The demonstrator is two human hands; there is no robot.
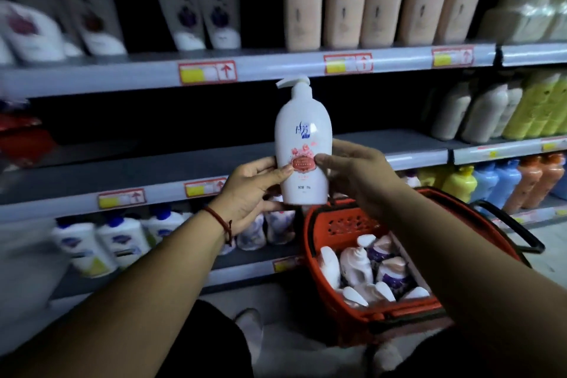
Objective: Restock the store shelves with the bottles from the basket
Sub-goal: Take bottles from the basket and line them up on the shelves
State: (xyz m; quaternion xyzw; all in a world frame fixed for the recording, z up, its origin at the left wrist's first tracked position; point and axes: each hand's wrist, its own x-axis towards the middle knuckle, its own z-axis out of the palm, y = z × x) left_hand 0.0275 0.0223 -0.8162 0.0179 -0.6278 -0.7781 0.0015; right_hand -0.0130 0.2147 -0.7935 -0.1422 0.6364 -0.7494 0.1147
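Both hands gripping upright white pump bottle [302,144]: left hand [251,190] clasping one side, right hand [356,175] opposite; red basket [352,313] below grip

Grey shelves [129,172] carry rows of bottles [346,0]; the red basket [346,304] stands on the floor [549,258].

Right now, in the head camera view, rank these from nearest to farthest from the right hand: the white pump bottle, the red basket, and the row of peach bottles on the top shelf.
1. White pump bottle: held upright by the right hand and left hand.
2. Red basket: just below the right hand, holding more bottles.
3. Peach bottles: top shelf, well above.
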